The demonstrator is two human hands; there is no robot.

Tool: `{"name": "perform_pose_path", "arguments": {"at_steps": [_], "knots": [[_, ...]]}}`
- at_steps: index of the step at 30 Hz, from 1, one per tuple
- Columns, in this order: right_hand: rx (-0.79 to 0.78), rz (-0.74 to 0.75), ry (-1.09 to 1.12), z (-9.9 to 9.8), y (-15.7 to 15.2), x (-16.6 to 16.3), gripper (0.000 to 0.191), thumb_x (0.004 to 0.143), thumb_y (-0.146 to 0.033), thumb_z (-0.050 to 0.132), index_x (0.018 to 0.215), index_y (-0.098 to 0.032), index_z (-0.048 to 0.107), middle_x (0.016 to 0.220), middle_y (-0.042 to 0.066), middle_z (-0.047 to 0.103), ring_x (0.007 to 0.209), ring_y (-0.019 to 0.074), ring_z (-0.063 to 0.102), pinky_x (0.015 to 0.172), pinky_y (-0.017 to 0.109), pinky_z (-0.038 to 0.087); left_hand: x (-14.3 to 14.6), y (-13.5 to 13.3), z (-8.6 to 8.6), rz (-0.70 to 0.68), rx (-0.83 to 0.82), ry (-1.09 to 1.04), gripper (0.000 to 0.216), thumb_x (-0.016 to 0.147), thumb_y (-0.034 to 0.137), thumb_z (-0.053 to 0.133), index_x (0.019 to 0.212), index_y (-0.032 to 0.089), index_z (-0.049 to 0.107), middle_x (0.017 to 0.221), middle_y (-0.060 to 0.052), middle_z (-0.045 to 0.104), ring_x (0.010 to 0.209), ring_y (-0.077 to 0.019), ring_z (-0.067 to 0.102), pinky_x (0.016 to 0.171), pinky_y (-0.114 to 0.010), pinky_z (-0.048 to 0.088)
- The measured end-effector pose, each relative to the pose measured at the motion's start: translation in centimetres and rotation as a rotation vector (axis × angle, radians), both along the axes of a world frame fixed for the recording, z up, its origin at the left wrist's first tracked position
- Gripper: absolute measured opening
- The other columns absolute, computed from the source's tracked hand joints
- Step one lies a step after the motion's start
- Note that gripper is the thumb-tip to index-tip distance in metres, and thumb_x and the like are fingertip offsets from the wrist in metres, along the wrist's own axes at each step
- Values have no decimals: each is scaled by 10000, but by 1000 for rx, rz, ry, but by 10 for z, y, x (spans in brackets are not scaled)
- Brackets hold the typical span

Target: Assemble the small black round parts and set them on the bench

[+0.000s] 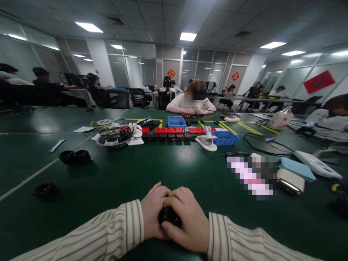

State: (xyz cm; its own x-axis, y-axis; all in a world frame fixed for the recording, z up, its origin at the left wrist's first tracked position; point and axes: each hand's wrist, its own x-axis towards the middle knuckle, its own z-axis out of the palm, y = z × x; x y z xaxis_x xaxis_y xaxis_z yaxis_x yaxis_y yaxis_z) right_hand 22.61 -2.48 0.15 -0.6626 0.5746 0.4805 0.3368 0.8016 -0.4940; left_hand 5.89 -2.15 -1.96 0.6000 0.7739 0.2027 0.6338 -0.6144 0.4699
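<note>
Close to the table's near edge, my left hand (152, 208) and my right hand (190, 219) are wrapped round a small, glossy black round part (170, 216) with a hollow in it. The right fingers lie over its top and its thumb rests along the near side. My left hand holds it from the left, its fingertips partly hidden behind the right hand. On the left of the green table (130, 174) lie a pair of similar black round parts (74, 157) and a single black part (46, 191); their exact kind is unclear.
Farther off are a metal bowl (115, 139) of cables, red socket strips (169, 130), a white clip stand (208, 139) and a blue bin (225, 137). A spanner (57, 145) lies left; phones and a power bank (290, 180) lie right. Another person (190, 99) sits opposite.
</note>
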Motion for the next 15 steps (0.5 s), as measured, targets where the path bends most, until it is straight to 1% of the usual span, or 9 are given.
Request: {"name": "perform_pose_path", "arguments": {"at_steps": [2,4,6,8,11,13,15], "knots": [[18,57,23,2,1,0,238,751,-311,431,890,-163,555,865,70,550,821,198,459,741,359,375,-1,4,-2,-69,-16,-20,500,477,391,737,923,212,601,911,-23,529,874,-228,515,954,-485,309],[47,137,51,4,2,1,231,710,-246,410,874,-170,554,849,59,578,819,183,478,749,342,381,-1,7,-3,-124,-16,-30,425,496,409,716,860,211,617,902,-25,522,863,-227,508,849,-407,405],[90,221,78,6,3,1,231,664,-190,384,825,-184,550,817,33,617,819,166,508,781,337,376,-1,8,-4,-139,-7,-42,406,501,441,706,823,210,620,894,-28,515,854,-226,507,786,-371,432],[155,293,115,5,4,1,207,645,-168,363,754,-197,536,788,2,653,864,158,536,875,362,336,-1,8,-6,-119,-9,-76,470,485,470,707,861,207,604,898,-30,522,857,-229,514,816,-390,425],[243,330,156,1,6,1,184,655,-171,357,722,-206,524,813,-25,685,979,158,537,1023,410,175,-1,6,-8,-51,-37,-133,632,454,512,718,970,189,549,918,-35,537,870,-236,524,878,-422,409],[278,310,166,-3,6,1,217,679,-183,365,797,-213,546,865,-24,683,1010,163,526,1048,423,117,-2,5,-7,-18,-41,-132,690,451,539,719,1015,193,525,953,-41,528,904,-247,517,902,-432,401],[284,259,185,-4,5,0,260,727,-239,374,914,-212,554,931,4,662,1015,179,515,1044,432,131,-3,3,-5,-33,-27,-119,744,466,551,709,1087,203,490,1042,-59,503,981,-265,491,946,-447,365]]}}
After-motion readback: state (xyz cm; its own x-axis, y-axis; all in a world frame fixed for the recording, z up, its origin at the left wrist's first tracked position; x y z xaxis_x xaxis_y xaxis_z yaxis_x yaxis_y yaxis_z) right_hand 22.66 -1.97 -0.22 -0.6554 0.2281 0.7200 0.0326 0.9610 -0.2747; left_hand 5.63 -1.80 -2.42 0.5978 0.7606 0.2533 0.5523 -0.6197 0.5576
